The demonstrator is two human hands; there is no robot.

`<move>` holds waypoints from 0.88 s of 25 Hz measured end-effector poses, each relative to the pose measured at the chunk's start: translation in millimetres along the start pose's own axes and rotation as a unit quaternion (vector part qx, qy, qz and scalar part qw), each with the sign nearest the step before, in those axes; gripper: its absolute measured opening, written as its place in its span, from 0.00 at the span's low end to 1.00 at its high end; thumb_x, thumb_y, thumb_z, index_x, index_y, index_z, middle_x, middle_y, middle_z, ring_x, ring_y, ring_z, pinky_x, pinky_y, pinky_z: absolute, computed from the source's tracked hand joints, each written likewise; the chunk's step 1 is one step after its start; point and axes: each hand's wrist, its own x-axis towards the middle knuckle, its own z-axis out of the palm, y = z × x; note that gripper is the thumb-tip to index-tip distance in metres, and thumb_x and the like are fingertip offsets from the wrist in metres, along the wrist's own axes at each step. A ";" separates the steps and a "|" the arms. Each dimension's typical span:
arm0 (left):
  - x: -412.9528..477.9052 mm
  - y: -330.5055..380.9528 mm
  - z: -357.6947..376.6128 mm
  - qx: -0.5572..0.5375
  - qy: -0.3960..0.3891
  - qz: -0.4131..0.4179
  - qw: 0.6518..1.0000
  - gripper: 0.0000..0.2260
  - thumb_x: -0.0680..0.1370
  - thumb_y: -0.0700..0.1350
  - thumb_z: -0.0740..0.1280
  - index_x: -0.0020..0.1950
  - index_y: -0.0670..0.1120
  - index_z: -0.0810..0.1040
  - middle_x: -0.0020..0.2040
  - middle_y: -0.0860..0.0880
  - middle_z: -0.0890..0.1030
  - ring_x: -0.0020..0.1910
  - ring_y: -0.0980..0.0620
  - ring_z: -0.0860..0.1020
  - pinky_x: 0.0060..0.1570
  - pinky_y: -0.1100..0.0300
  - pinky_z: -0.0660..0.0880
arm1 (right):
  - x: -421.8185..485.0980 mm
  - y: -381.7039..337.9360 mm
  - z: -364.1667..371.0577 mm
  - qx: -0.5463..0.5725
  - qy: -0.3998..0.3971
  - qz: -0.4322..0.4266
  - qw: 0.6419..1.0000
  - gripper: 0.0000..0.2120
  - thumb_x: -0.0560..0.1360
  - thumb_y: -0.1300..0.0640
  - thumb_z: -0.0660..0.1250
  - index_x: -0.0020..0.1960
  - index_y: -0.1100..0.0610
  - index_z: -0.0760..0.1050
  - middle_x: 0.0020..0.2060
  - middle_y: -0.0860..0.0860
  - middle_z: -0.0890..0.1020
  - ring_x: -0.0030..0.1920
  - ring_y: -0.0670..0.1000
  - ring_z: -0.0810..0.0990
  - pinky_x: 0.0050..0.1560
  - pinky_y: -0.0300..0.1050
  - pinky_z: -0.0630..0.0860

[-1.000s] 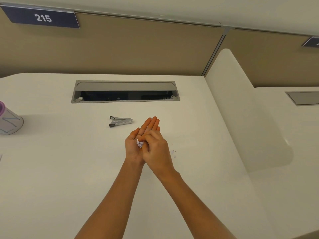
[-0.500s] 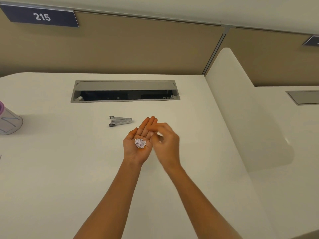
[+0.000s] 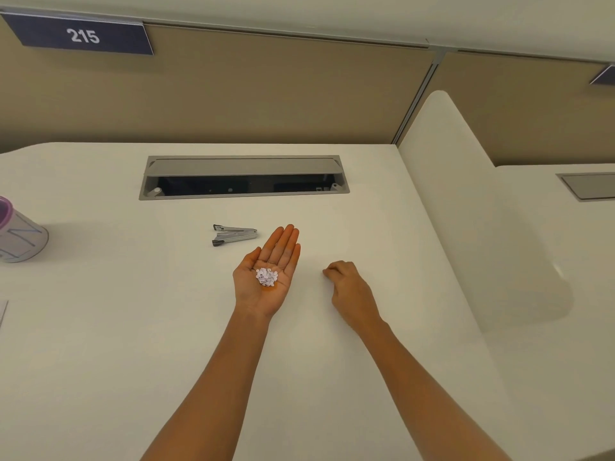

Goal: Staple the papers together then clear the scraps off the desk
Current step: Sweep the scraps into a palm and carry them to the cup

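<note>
White scraps [image 3: 266, 277] heaped in your left hand [image 3: 263, 296], palm up, grip open and flat like a tray. At its 3 o'clock your right hand [image 3: 349, 287] curls onto the bench [image 3: 100, 327], probably after strays. Pinching anything? Cannot tell. At 11 o'clock, the stapler [image 3: 234, 234].
</note>
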 end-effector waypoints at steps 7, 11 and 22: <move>-2.7 1.6 2.6 0.005 0.002 0.001 1.000 0.24 0.83 0.47 0.50 0.59 0.34 0.81 0.66 0.37 0.78 0.64 0.39 0.77 0.66 0.47 0.72 | -49.0 7.5 8.0 -0.029 -0.032 -0.020 0.999 0.26 0.76 0.68 0.61 0.73 0.58 0.66 0.68 0.51 0.70 0.66 0.48 0.72 0.56 0.40 0.75; -5.8 -3.5 3.8 0.007 0.003 -0.005 1.000 0.24 0.83 0.47 0.50 0.59 0.34 0.81 0.66 0.37 0.78 0.65 0.39 0.77 0.65 0.46 0.72 | -61.4 5.2 4.3 -0.083 0.006 -0.048 0.995 0.25 0.58 0.76 0.73 0.54 0.63 0.80 0.49 0.52 0.81 0.47 0.52 0.82 0.29 0.38 0.79; -4.2 -10.1 -2.5 0.011 0.013 -0.012 1.000 0.24 0.82 0.46 0.51 0.58 0.34 0.81 0.65 0.38 0.78 0.65 0.39 0.77 0.65 0.47 0.72 | -41.6 -28.5 -7.1 -0.175 -0.018 0.009 0.984 0.21 0.40 0.71 0.81 0.27 0.59 0.75 0.26 0.53 0.76 0.26 0.50 0.76 0.17 0.37 0.66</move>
